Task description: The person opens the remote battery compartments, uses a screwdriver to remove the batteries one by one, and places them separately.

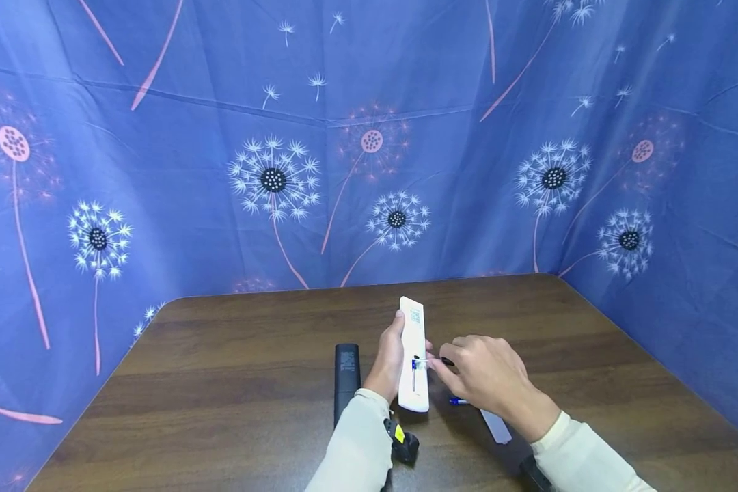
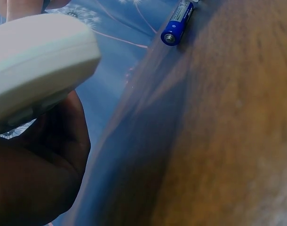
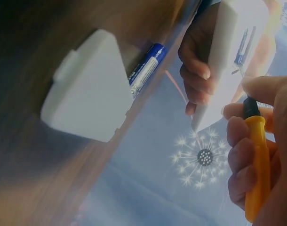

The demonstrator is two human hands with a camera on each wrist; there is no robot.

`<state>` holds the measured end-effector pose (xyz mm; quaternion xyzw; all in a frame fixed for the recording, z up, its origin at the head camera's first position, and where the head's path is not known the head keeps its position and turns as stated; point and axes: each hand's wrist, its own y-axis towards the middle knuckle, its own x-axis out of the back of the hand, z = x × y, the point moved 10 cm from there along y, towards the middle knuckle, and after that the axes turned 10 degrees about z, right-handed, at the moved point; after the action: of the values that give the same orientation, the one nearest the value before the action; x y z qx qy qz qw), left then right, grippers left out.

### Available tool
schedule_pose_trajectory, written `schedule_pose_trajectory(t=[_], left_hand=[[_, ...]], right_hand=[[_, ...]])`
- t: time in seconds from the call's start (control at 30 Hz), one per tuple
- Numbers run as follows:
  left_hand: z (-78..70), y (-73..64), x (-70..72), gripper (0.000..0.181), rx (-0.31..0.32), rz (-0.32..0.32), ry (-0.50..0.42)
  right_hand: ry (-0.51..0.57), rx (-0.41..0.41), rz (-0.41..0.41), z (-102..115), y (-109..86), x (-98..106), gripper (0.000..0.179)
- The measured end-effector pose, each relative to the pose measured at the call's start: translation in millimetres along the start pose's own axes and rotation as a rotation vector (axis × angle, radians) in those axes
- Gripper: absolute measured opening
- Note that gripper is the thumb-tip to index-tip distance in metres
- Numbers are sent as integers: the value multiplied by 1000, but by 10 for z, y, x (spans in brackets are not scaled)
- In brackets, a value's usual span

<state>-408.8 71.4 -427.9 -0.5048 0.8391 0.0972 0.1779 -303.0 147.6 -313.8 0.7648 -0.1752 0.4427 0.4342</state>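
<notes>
A white remote control (image 1: 413, 328) is held tilted over the table in my left hand (image 1: 387, 362), its back with an open battery slot facing up. Something blue, apparently a battery end (image 3: 238, 60), shows in that slot. My right hand (image 1: 488, 372) grips a screwdriver (image 3: 259, 165) with a yellow handle and black collar. Its tip reaches the slot near the blue end; exact contact cannot be told. In the right wrist view, a white battery cover (image 3: 89, 94) lies on the table beside a loose blue battery (image 3: 146, 70).
A black remote control (image 1: 347, 372) lies on the brown wooden table (image 1: 234, 383), left of my left hand. Blue curtains (image 1: 467, 164) with dandelion prints stand behind the table and along its sides. A black wrist strap (image 1: 406, 447) sits on the left sleeve.
</notes>
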Motion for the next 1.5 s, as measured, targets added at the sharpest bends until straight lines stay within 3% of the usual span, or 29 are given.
schedule_pose_trajectory(t=[0.27, 0.5, 0.87, 1.1, 1.5], left_hand=[[44, -3, -36, 67, 1, 8, 17], [-4, 2, -30, 70, -16, 13, 13], [-36, 25, -39, 68, -29, 11, -27], [-57, 34, -39, 69, -14, 23, 12], [-9, 32, -5, 68, 8, 13, 3]], right_hand=[[1, 30, 5, 10, -68, 2, 33], [-52, 52, 7, 42, -40, 13, 37], [-44, 77, -42, 45, -63, 34, 36], [-36, 81, -35, 18, -68, 28, 36], [-17, 75, -44, 29, -99, 5, 34]])
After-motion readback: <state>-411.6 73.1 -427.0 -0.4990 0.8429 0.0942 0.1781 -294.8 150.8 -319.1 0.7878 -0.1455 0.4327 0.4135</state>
